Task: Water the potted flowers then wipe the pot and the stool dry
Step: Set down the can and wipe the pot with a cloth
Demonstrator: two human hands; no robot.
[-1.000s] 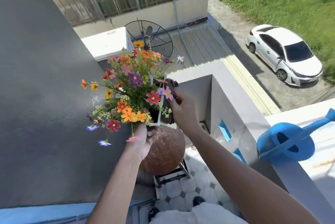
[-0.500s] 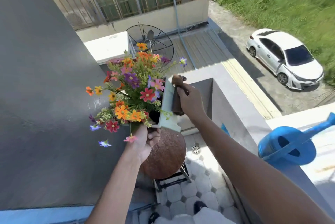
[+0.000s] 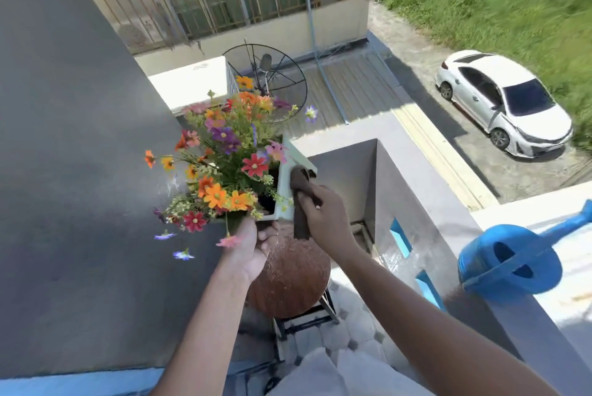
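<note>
A pale square pot (image 3: 284,184) full of bright mixed flowers (image 3: 227,155) is lifted above a round brown stool (image 3: 293,280). My left hand (image 3: 250,248) grips the pot's near bottom corner from below. My right hand (image 3: 323,213) holds a dark brown cloth (image 3: 299,200) pressed flat against the pot's right side. The cloth hangs down past the pot's lower edge. The flowers hide the pot's left side.
A blue watering can (image 3: 509,264) rests on the ledge (image 3: 560,325) at the right. A grey wall (image 3: 73,171) rises close on the left. The low grey parapet (image 3: 413,178) runs behind the stool. Tiled floor (image 3: 346,334) lies below. A white car (image 3: 503,104) is parked far down.
The pot has tilted and turned so its right side faces me. My right hand has slid the cloth down that side. My left hand keeps its hold.
</note>
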